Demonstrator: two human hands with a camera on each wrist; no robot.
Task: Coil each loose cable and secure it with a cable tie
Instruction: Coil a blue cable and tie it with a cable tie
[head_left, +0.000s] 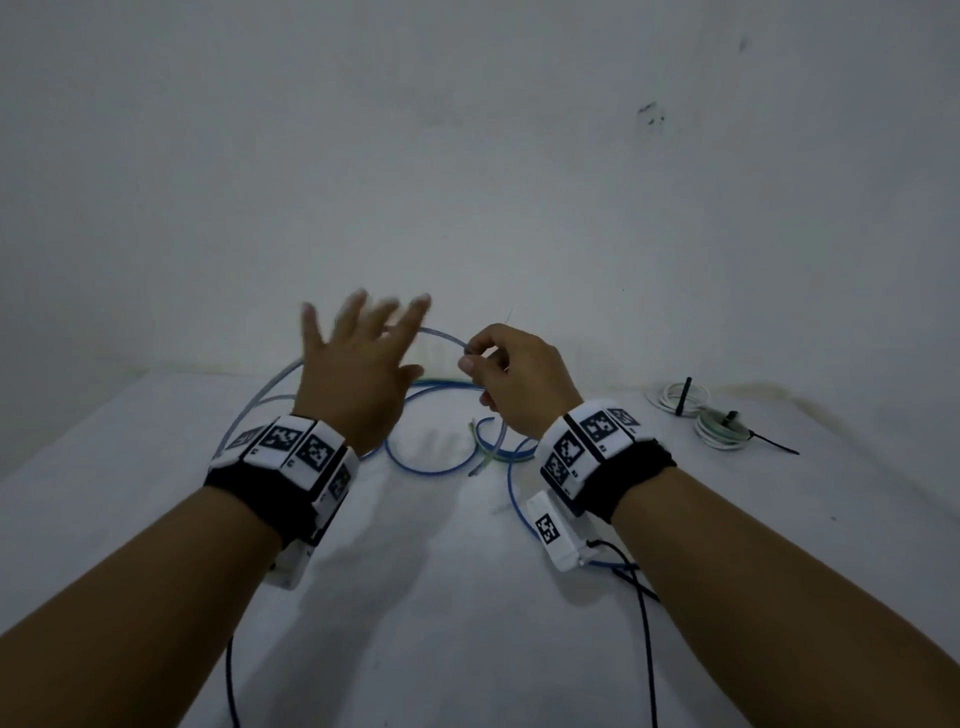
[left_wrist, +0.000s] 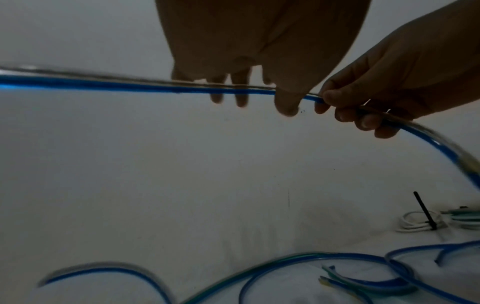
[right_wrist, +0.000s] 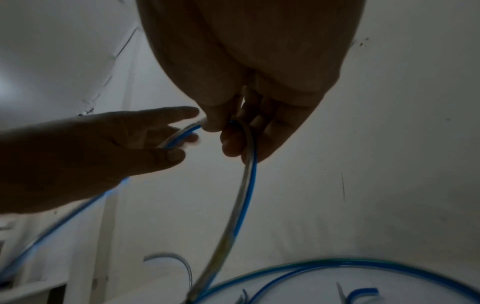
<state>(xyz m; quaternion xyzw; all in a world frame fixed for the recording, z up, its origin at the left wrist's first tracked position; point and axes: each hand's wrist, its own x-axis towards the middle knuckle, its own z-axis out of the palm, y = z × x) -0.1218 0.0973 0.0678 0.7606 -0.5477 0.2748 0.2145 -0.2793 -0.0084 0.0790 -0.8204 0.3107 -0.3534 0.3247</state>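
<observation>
A long blue cable (head_left: 431, 470) lies in loose loops on the white table (head_left: 467, 623). One stretch of it arcs up between my hands (left_wrist: 103, 85). My right hand (head_left: 475, 358) pinches that stretch with thumb and curled fingers, and from it the cable hangs down to the table (right_wrist: 244, 195). My left hand (head_left: 363, 332) is raised just left of it, blurred, with its fingers spread and straight. In the left wrist view the cable crosses in front of the left fingers (left_wrist: 233, 92). They do not close around it.
Two coiled cables (head_left: 678, 397) (head_left: 719, 428) lie at the back right by the wall, each with a black cable tie (head_left: 685, 395) (head_left: 774, 444) on it. Cut cable ends (head_left: 480, 447) lie among the loops. Black wrist-camera leads (head_left: 647, 649) trail toward me.
</observation>
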